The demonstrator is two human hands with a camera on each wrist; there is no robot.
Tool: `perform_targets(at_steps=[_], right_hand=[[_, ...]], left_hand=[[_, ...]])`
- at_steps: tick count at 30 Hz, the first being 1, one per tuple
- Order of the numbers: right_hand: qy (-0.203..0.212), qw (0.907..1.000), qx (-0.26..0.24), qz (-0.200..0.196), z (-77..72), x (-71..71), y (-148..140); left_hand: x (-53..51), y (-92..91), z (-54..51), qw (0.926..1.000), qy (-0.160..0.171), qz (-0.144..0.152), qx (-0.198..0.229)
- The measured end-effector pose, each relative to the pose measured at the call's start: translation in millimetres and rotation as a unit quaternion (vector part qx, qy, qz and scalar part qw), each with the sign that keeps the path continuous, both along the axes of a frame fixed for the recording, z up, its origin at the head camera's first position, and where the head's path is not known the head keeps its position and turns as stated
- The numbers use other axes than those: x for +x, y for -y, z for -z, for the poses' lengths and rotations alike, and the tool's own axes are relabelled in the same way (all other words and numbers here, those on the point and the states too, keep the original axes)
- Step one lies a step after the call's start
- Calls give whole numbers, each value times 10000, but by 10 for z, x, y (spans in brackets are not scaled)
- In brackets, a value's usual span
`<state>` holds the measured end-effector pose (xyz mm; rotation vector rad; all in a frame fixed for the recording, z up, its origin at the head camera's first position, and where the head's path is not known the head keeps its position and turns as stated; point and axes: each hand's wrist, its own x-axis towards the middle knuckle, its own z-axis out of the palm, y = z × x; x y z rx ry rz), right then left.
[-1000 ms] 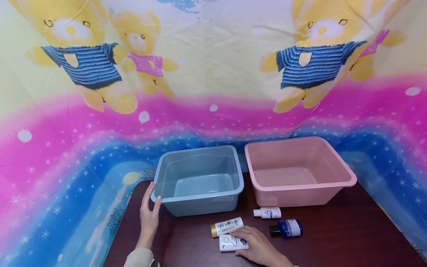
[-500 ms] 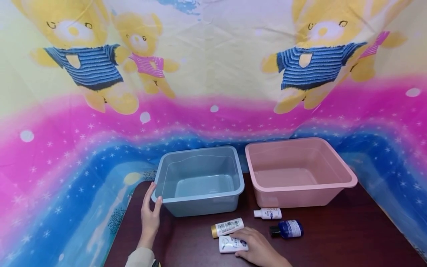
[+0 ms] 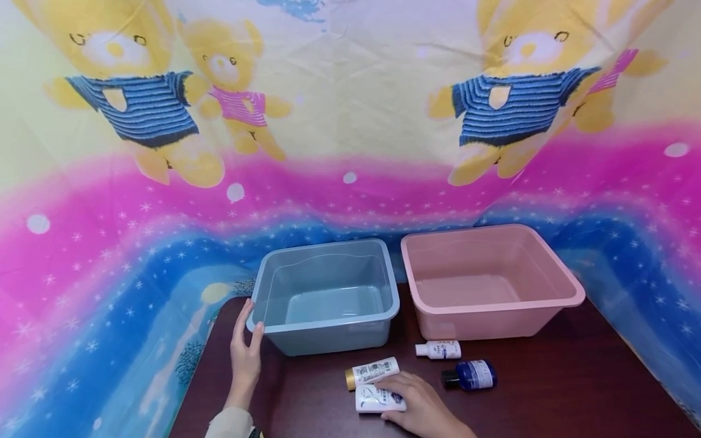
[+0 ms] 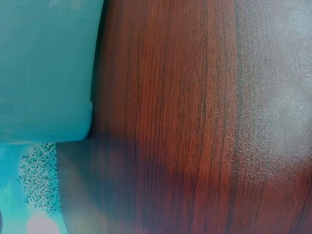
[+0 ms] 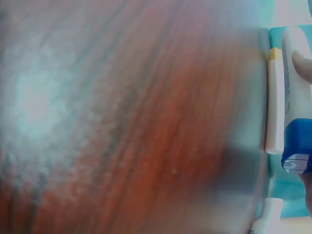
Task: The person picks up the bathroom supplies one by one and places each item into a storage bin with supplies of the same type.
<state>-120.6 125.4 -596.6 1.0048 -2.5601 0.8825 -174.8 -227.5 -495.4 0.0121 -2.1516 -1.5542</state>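
Note:
My right hand grips a white bottle at its right end, at the table's front. In the right wrist view the same bottle shows a blue end, with a fingertip on its side. Just behind it lies a white tube with a gold cap. My left hand touches the left front corner of a grey-blue basin. Its fingers are extended along the side and the thumb is at the front rim. The left wrist view shows the basin's side but no hand.
A pink basin stands right of the grey-blue one. In front of it lie a small white bottle and a dark blue bottle with a black cap. A printed bear cloth hangs behind the brown table.
The white bottle and my right hand have shifted slightly left. My left hand stays at the basin corner.

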Motion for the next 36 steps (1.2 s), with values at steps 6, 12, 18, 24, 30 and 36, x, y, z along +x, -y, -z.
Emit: perform_targets(at_steps=[6,12,18,24,30,36], right_hand=[[-80,9999,-32,109,-35,-4,25],[-180,9997,-66,164,-81,-11,44],[-295,9994,1,189,-137,-14,49],[-552,9982,-26,213,-184,-29,44],[-620,9979,-59,157,-243,-28,71],[-633,9980,-60,63,-302,-40,107]], left_hand=[[3,13,1,10000,-18,26,-8],[-5,24,17,10000,-57,28,-11],[-12,19,11,10000,-6,31,95],[-24,6,5,9997,73,92,228],[-87,72,148,9997,-9,40,255],[-189,166,351,9999,0,-51,165]])
